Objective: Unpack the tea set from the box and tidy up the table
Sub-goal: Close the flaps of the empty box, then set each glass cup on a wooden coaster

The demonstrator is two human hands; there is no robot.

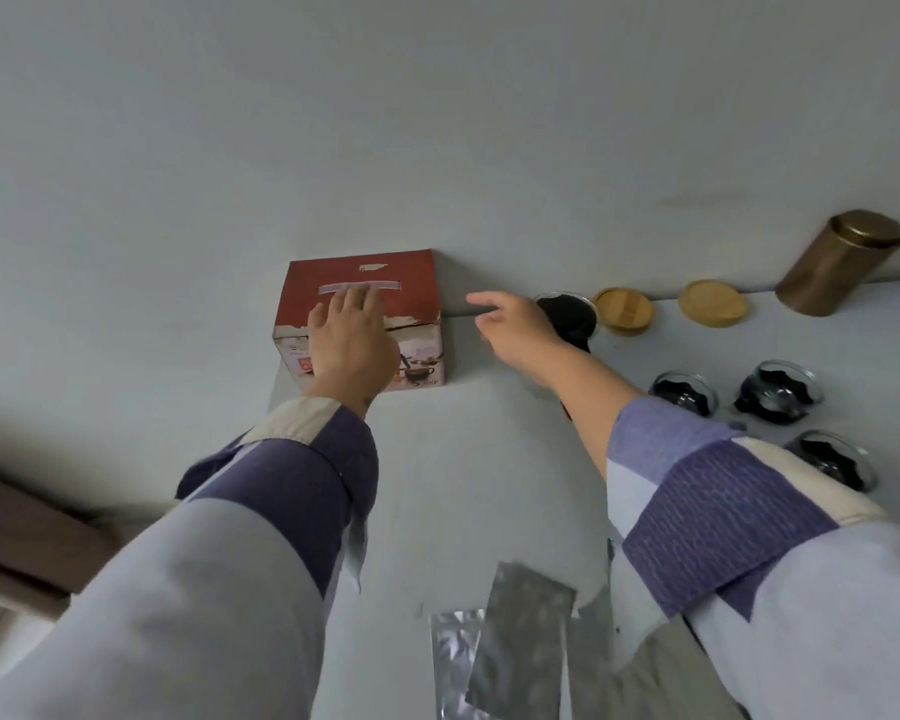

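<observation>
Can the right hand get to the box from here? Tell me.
Probably yes. The right hand hovers open just right of the box, with only bare table between them. The left hand rests on the box's top, but its right side shows free.

Red box (362,283), brass-coloured canister (838,265), seemingly black-patterned glass cups (778,389).

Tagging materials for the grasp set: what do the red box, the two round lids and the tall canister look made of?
Red printed box: likely matte cardboard; its edges are scuffed white. Two round tan lids: probably wood or bamboo, pale grain, unglossed. Tall brown cylindrical canister: seemingly metal, brushed bronze sheen with a soft highlight on the cap.
</observation>
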